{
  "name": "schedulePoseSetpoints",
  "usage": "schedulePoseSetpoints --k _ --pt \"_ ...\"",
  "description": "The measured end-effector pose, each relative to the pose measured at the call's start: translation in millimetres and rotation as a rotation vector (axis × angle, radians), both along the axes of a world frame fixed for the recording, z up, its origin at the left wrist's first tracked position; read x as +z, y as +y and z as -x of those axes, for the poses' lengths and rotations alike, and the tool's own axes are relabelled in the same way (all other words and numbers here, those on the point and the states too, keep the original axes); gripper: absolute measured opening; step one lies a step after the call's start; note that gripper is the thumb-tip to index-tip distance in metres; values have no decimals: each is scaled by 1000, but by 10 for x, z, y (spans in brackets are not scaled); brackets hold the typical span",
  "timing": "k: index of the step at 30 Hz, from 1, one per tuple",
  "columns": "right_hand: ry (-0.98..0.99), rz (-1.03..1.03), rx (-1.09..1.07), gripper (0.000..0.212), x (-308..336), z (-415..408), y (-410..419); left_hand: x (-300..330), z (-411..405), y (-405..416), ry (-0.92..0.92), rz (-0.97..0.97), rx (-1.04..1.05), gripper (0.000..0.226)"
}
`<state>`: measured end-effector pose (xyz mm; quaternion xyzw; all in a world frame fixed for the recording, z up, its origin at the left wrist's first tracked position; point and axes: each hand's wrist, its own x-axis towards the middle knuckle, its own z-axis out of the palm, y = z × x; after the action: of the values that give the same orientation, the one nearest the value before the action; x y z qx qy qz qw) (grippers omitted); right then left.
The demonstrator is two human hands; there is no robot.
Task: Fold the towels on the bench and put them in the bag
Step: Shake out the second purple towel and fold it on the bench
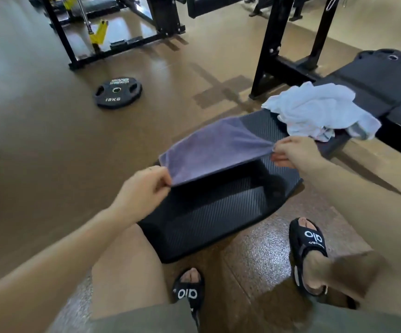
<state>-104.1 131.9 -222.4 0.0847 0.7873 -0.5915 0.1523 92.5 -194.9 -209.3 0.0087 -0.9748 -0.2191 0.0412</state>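
While the thumb and curled fingers (163,177) of the left hand (144,186) pinch the near corner of a purple terry towel (214,150), the right hand (293,152) pinches the opposite corner, so the cloth hangs stretched between them above the seat of a black ribbed-vinyl gym bench (214,212). Its far edge droops toward the pad. Farther along the bench, just beyond the right hand, lies a crumpled heap of white towels (319,109). Below, two feet in black strapped sandals (307,248) stand on speckled brown flooring. Well apart to the left, a round black weight plate (118,92) marked 15KG lies flat on the floor, with black steel rack frames (266,44) beyond.
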Motion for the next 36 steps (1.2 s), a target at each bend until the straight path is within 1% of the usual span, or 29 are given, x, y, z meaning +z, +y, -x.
schedulePoseSetpoints --k 2,4,7,9,14,17,20,22,24,26,27,28,29,31,32,34,36 --pt "-70 -80 1 17 -324 -157 130 -298 -164 157 -106 59 -26 18" --pt "-90 -160 2 18 -500 -288 228 -486 -292 297 -166 77 -69 15" --pt "-24 -318 22 13 -577 -393 341 -613 -416 455 -202 124 -126 13" --pt "15 -406 44 11 -572 -446 410 -651 -464 542 -205 150 -163 16" --pt "26 -444 57 7 -633 -597 563 -654 -548 686 -221 169 -187 11" --pt "52 -449 64 8 -675 -670 622 -640 -599 772 -233 180 -194 14" --pt "39 -439 80 7 -696 -679 642 -584 -617 818 -291 187 -208 18" --pt "47 -522 145 2 -654 -691 619 -486 -587 805 -343 201 -251 18" --pt "143 -734 218 13 -596 -725 551 -371 -504 764 -355 167 -264 20" --pt "387 -952 271 30 -545 -774 385 -300 -345 698 -269 128 -193 22" --pt "520 -979 307 40 -517 -804 256 -291 -235 655 -202 127 -137 26" --pt "614 -959 357 48 -507 -828 112 -309 -119 611 -142 144 -86 34" --pt "660 -924 413 54 -488 -854 -56 -341 9 571 -105 178 -50 45" --pt "674 -877 510 60 -508 -852 -410 -430 295 501 -97 261 -12 62" --pt "677 -877 545 61 -530 -835 -573 -475 444 472 -103 291 -3 66" --pt "680 -916 585 62 -604 -774 -760 -616 710 394 -116 319 22 69" --pt "607 -988 583 63 -774 -671 -668 -819 866 272 -176 321 74 72"
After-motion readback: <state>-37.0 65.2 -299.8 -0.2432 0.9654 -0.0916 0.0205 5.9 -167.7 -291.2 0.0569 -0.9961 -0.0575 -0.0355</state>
